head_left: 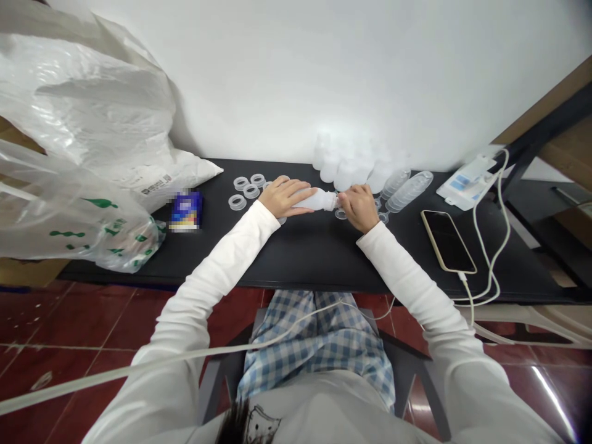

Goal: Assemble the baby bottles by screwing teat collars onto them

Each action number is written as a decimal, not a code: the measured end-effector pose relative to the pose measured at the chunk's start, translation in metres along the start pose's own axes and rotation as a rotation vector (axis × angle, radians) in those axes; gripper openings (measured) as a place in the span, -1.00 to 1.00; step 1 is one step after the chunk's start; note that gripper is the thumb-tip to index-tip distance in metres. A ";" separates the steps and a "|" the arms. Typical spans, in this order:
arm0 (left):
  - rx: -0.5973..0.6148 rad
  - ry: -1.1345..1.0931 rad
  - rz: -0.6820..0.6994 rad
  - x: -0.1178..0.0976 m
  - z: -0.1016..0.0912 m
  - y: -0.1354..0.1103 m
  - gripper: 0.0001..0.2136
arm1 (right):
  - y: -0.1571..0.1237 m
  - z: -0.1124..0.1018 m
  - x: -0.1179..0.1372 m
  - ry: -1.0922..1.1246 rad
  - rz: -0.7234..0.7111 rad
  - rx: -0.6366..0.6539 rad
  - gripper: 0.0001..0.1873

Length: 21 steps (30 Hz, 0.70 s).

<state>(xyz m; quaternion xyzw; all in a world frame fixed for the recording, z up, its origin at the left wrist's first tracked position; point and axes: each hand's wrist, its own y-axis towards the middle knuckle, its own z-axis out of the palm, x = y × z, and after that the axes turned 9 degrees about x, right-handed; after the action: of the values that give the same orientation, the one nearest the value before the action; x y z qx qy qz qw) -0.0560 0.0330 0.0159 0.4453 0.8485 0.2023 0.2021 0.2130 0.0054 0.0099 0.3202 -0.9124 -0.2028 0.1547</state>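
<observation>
My left hand (287, 196) is wrapped round a milky white plastic bottle (317, 199), which lies on its side in the air with its neck pointing right. At that neck my right hand (359, 207) has its fingers pinched together. Whatever they grip there is too small and covered to name. Left of my left hand lie several clear plastic rings (237, 202). A few more clear rings (341, 214) show under and beside my right hand. Behind the hands, against the wall, several white bottles (345, 172) stand grouped.
Stacked clear plastic pieces (409, 191) lie right of the bottles. Farther right are a phone (448, 242) with a white cable (504, 228) and a clear case (467, 182). Plastic bags (92, 117) and a blue packet (185, 210) occupy the left. The black table's (296, 265) front edge is near my lap.
</observation>
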 end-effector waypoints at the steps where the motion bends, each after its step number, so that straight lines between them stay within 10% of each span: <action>1: -0.005 -0.005 -0.007 0.000 0.000 0.000 -0.44 | 0.000 -0.002 0.002 -0.008 0.004 -0.016 -0.44; 13: -0.090 0.065 -0.046 -0.004 0.003 -0.003 -0.55 | 0.001 -0.002 0.010 0.103 -0.001 -0.020 -0.43; 21: -0.138 0.255 -0.148 -0.013 0.019 0.001 -0.82 | 0.004 -0.012 0.035 0.688 0.239 0.102 -0.17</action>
<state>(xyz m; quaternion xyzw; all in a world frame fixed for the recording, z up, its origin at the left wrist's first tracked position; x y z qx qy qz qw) -0.0388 0.0258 0.0021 0.3373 0.8819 0.2994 0.1371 0.1893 -0.0177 0.0275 0.2682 -0.8469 -0.0180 0.4588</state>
